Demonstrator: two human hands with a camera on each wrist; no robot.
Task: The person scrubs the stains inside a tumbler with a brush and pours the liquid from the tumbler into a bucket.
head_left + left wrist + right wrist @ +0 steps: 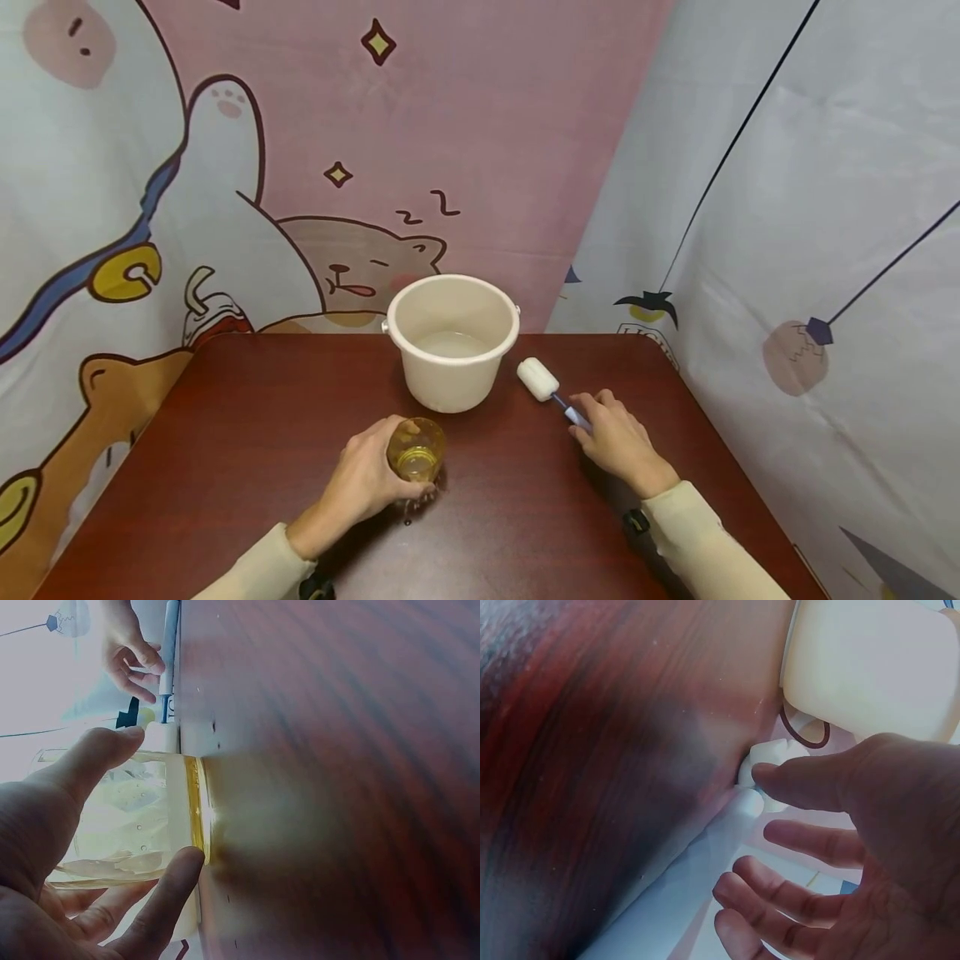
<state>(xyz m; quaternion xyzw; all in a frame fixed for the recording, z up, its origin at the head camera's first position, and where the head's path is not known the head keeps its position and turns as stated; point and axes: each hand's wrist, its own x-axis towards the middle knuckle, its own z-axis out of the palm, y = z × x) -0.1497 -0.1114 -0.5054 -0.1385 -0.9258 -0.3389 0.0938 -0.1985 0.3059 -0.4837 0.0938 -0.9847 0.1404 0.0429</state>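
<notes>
My left hand (pixel 363 477) grips an amber-tinted clear glass (pixel 418 442) from its left side, thumb and fingers curled around the wall. In the left wrist view the glass base (pixel 201 814) is at or just above the tabletop; contact is hard to judge. A white-headed sponge brush (pixel 537 379) lies on the right of the table, its pale blue handle reaching under my right hand (pixel 618 437). Spread fingers (pixel 754 889) hover around that handle (pixel 697 855) in the right wrist view, with no grip on it. The hand hides the handle's end in the head view.
A cream bucket (pixel 450 387) with some water in the bottom stands at the table's back edge, between the hands. Water drops (pixel 408 522) dot the reddish-brown table (pixel 510 533) near the glass. Printed cloth (pixel 510 125) hangs behind and to both sides.
</notes>
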